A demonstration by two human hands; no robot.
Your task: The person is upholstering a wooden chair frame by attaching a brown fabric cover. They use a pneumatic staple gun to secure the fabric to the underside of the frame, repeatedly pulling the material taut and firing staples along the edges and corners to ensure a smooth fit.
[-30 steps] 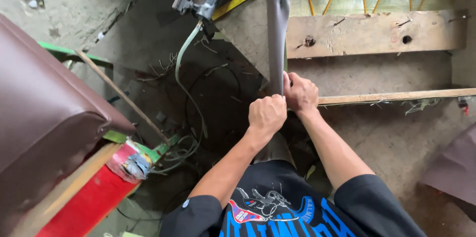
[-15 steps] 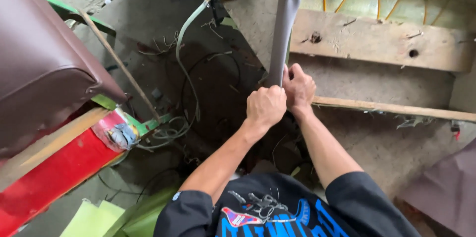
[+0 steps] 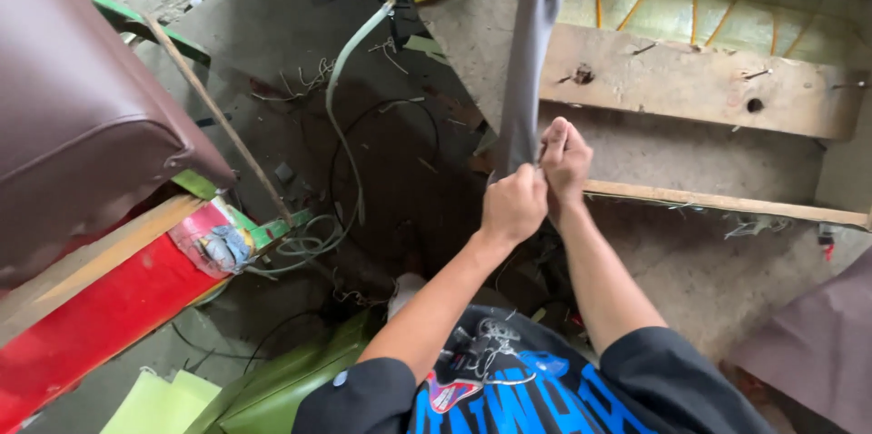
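grey fabric strip (image 3: 530, 62) runs from the far edge down to your hands near the middle of the scene. your left hand (image 3: 513, 205) is closed in a fist on its lower end, and your right hand (image 3: 565, 160), just beside and slightly farther, pinches the same strip with curled fingers. to the right lies a worn wooden board (image 3: 699, 84) with a thin slat (image 3: 727, 204) nearer you. to the left, a pale hose (image 3: 341, 116) and loose wires cross the floor beside a brown cushion (image 3: 77, 116).
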